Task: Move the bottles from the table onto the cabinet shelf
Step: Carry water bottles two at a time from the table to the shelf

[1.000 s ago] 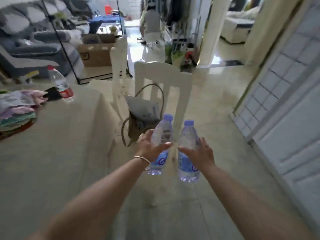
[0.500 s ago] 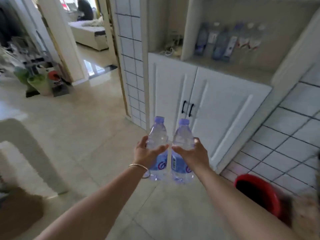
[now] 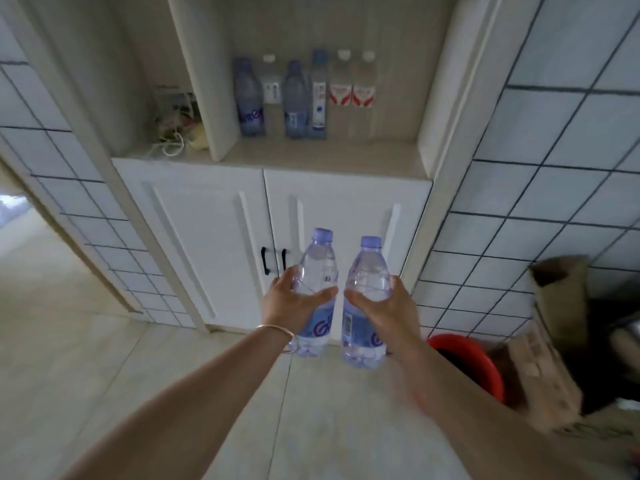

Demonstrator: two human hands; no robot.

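A white cabinet (image 3: 207,230) stands against a wall of pale tiles (image 3: 540,188) with dark grout, and the floor (image 3: 86,368) in front of it is smooth beige tile. Above its two closed doors, which carry black handles (image 3: 266,260) side by side at the middle seam, runs an open shelf (image 3: 329,155) split by an upright panel. In the right-hand section six bottles (image 3: 294,98) stand upright in a row along the back, some with blue caps and some with white caps and red labels; the front of that section is bare. The left-hand section holds a tangle of cord (image 3: 171,143) and some small items too blurred to tell. On the floor to the right sit a red bucket (image 3: 485,362) and, beyond it, brown cardboard boxes (image 3: 554,306), blurred at the edge of the view. Both arms reach forward at about door height, below the shelf. The left hand (image 3: 291,303), with a thin bangle (image 3: 277,330) at the wrist, has its fingers and thumb wrapped around the middle of a clear bottle (image 3: 317,268) with a blue cap, held upright. The right hand (image 3: 384,306) grips a second bottle (image 3: 367,271) of the same kind in the same way. The two held bottles are just beside each other, not touching, in front of the right door.
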